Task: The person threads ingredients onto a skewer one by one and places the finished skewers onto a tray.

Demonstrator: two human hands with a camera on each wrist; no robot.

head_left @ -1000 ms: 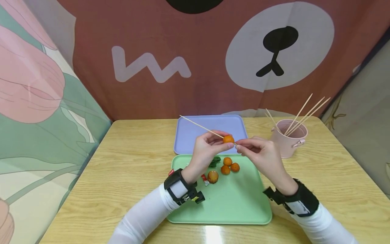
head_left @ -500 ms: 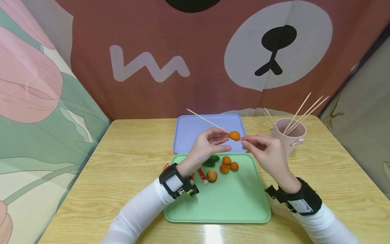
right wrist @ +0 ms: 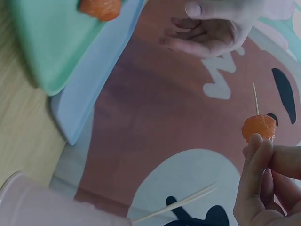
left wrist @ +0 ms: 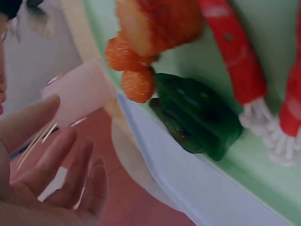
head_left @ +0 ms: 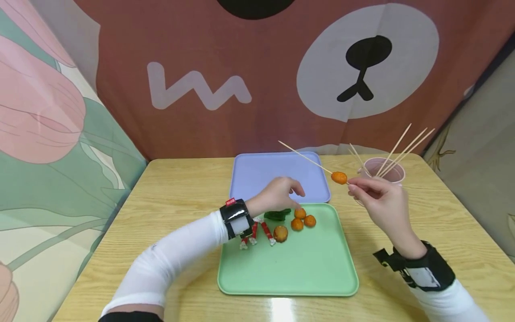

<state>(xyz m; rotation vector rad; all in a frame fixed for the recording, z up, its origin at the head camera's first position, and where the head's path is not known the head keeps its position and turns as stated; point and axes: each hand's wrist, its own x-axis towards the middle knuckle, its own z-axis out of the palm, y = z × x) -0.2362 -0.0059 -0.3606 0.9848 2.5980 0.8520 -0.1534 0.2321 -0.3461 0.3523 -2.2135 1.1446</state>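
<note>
Head view: right hand (head_left: 380, 201) is pinching the near end of a skewer (head_left: 306, 157) at right of centre, grip pressed together on the stick just behind the orange ball (head_left: 339, 178) threaded on it. Stick is pointing up-left over the purple tray (head_left: 257, 172), likely kept raised so the ball is hanging free of the trays. Left hand (head_left: 277, 196) is hovering at frame centre over the far edge of the green tray (head_left: 306, 273), fingers loosely spread, holding nothing, nearest to the three loose orange balls (head_left: 302, 219) and the green vegetable piece (head_left: 278, 215). A brown ball (head_left: 280, 233) and red-white sticks (head_left: 265, 232) are lying just left of them. Lower half of the green tray is bare. Pink cup (head_left: 380, 172) with spare skewers is standing close behind the right hand, near the worktop (head_left: 181, 201) back edge.

Left wrist view: left-hand fingers (left wrist: 70, 165) are showing relaxed and open at lower left, touching nothing. Green piece (left wrist: 197, 117) is lying beside the tray rim, orange balls (left wrist: 131, 70) touching it, red-white sticks (left wrist: 235, 56) at upper right.

Right wrist view: fingertips (right wrist: 256, 155) are pinching the stick right under the orange ball (right wrist: 258, 127) at lower right; open air around it, left hand (right wrist: 211, 33) well apart at top.
</note>
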